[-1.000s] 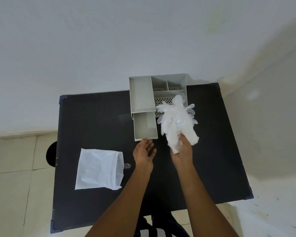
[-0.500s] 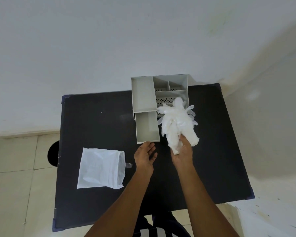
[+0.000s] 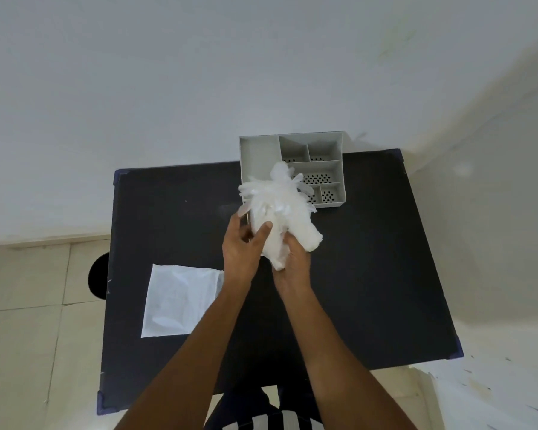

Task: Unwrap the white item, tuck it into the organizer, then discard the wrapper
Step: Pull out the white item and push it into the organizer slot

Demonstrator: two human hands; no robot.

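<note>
crumpled white plastic bundle (image 3: 280, 212) clamped in both grips, right hand (image 3: 294, 262) below, left hand (image 3: 241, 248) gathering side, likely compacting to fit grey compartmented organizer (image 3: 258, 150); flat white wrapper (image 3: 180, 301) parked on bench (image 3: 370, 274).

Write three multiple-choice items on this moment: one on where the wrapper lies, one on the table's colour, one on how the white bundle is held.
1. The empty wrapper lies
A. on the table, left of the arms
B. inside the organizer
C. on the floor

2. The table top is
A. white
B. black
C. wooden brown

3. The white bundle is
A. lying loose on the table
B. tucked into a compartment
C. gripped by both hands

Key: 1 A, it lies flat on the table's near-left part. 2 B, the surface is black. 3 C, the left hand and right hand both clasp it.
</note>
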